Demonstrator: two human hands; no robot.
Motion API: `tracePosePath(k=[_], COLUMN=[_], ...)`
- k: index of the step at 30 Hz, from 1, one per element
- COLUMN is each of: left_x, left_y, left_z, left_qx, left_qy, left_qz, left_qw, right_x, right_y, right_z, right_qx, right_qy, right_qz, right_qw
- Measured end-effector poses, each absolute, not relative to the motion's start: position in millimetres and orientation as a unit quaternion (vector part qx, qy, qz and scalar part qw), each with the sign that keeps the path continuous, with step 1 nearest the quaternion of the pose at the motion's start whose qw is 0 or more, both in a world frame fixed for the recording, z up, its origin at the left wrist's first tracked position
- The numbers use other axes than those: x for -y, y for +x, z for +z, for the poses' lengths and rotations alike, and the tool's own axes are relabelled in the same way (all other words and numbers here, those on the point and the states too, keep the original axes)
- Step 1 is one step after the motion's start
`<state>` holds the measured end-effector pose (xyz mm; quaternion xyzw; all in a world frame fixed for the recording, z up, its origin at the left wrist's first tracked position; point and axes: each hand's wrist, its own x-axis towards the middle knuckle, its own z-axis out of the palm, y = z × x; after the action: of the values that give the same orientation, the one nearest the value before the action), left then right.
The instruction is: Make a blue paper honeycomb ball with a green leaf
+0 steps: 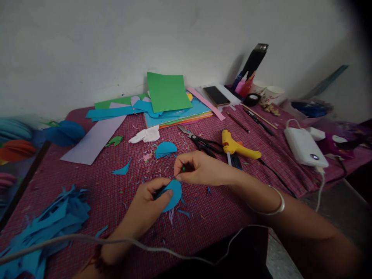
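My left hand (152, 201) grips a folded blue paper disc (175, 195) between thumb and fingers, low over the table. My right hand (197, 168) is closed in a pinch at the disc's upper edge. A small green piece (183, 169) shows at its fingers; its exact kind is unclear. Just beyond the hands lies a stack of folded blue paper half-circles (166, 149). Black-handled scissors (200, 141) lie open behind my right hand, beside a yellow glue gun (236, 146).
Blue paper scraps (55, 224) are heaped at the left. Lilac paper (94, 141) and green paper (168, 92) lie toward the wall. A phone (216, 95) rests at the back; a white power bank (305, 146) sits right. A white cable (139, 245) crosses in front.
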<state>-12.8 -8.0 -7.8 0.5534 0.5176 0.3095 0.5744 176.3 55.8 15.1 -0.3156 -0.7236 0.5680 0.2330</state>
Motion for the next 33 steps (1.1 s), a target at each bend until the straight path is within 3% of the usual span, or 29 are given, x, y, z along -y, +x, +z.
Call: tracePosePath(k=[33], left_x=[7.7], left_y=[-9.5], left_z=[-3.3], left_qx=[-0.505], left_qy=[0.558], left_qz=[0.314], left_qw=[0.579], right_x=[-53.1], right_y=[173.7], right_z=[7.3], right_qx=[0.728], right_qy=[-0.300], right_qz=[0.569], right_qw=[0.236])
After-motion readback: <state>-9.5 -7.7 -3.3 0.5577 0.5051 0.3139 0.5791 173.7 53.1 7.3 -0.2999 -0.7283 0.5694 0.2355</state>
